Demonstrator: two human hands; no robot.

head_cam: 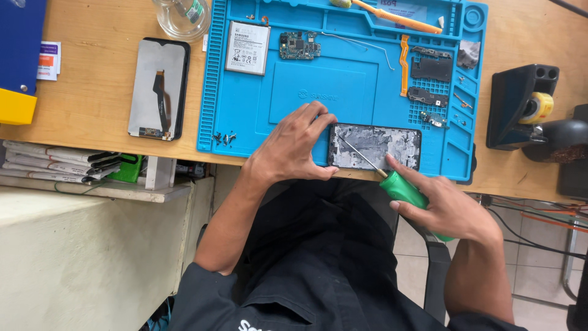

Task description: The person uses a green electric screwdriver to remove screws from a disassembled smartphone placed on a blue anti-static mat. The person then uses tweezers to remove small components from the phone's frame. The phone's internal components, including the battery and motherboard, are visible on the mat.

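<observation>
**Bench record: opened phone frame under screwdriver, blue repair mat**

Left hand: fingers spread and curled over the left end of the phone frame, thumb beneath its near edge, pinning it flat.

Right hand: closed round the green handle of a screwdriver, index finger laid forward along it. The thin shaft runs up and left from the fingertips; its tip appears to rest on the frame's inner face near the left fingertips, though the exact contact point is too small to confirm.

Phone frame: lies at the near edge of the blue mat, between the two hands, with patchy grey residue inside.

Handling note: the work likely goes best with the shaft held low, pressure light, and the left-hand grip firm.

Beyond the fingers: battery, circuit board, orange flex cable, loose screws; detached screen on the wooden table.
</observation>
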